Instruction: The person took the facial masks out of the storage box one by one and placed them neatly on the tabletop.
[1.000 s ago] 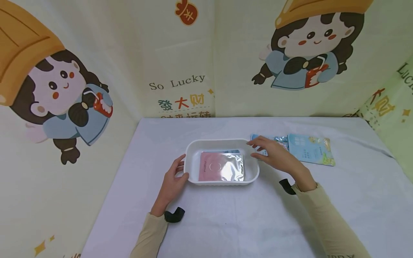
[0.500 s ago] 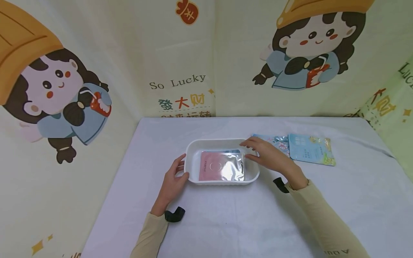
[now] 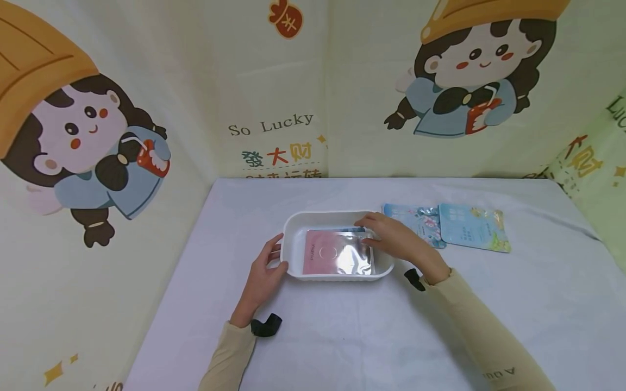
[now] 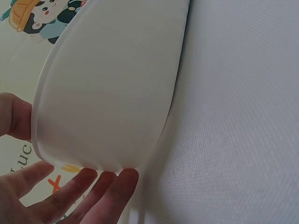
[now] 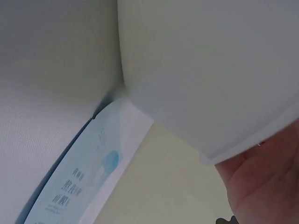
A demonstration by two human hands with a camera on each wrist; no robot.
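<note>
Soft, even light fills the head view; white glare washes out the pink packet's (image 3: 320,252) right half, and a faint shadow falls on the table (image 3: 342,336) beside the right sleeve (image 3: 484,326). Both wrist views are dimmer, the tray (image 5: 201,70) shaded grey.

Best way through for me is the tablecloth (image 3: 337,331) on my side of the white tray (image 3: 318,220), between my forearms. My left hand (image 3: 261,274) blocks its left end, my right hand (image 3: 393,237) crosses over its right rim. Inside it, the pink packet (image 3: 324,252) leaves a gap at left. Blue packets (image 3: 474,228) obstruct its far-right side.
</note>
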